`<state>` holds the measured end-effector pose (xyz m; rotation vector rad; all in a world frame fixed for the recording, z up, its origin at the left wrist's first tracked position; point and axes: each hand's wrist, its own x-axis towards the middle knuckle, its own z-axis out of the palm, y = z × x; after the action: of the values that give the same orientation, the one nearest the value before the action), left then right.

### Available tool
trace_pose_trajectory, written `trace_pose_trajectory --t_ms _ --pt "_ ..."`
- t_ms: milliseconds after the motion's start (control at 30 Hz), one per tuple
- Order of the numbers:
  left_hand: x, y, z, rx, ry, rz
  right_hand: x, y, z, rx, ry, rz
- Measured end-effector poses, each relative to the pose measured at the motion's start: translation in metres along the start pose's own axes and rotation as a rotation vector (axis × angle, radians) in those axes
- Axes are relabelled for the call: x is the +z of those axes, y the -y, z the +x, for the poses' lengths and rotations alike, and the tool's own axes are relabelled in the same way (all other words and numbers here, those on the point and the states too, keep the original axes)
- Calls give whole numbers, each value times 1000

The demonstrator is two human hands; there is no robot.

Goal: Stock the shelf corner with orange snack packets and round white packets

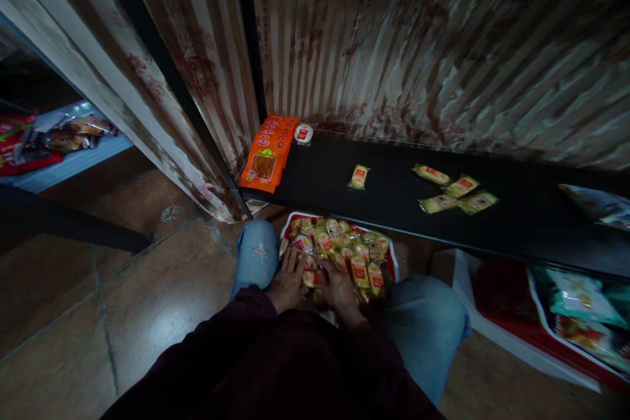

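Sleeves (211,335) foremost; left hand (288,281), fingers slightly spread, and right hand (339,287), pinch indeterminable, on snacks (359,270) along near edge of tray (395,265). Snacks: probably light, slippery, crushable; best gripped by wrapper ends.

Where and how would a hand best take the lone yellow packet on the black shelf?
Likely from above, pinching the packet at the middle of its two long sides: it lies flat on the shelf, long sides facing left and right, with nothing touching them.

Glossy plastic wrappers (359,271), smooth shelf (315,177), denim trousers (426,328).
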<state>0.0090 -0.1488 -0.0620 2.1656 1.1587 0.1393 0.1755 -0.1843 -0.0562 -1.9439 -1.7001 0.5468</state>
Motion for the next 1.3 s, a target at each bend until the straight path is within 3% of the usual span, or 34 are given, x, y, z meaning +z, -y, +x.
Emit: trace_pose_trajectory --t_ms 200,400,567,733,1000,1300 --pt "8 4 10 47 -127 -45 -9 3 0 -69 12 7" --pt "11 5 16 -17 -247 -174 -6 -1 -3 -196 70 -51" --pt "17 10 19 -28 -329 -247 4 -5 -3 -188 -9 -60" --pt "18 11 23 49 -403 -331 8 -9 -2 -145 -180 -48" --pt "8 6 36 23 -547 -491 14 -17 3 -70 -303 -110" --pt "-26 6 45 -170 -702 -830 18 -18 1 -173 -232 -217"
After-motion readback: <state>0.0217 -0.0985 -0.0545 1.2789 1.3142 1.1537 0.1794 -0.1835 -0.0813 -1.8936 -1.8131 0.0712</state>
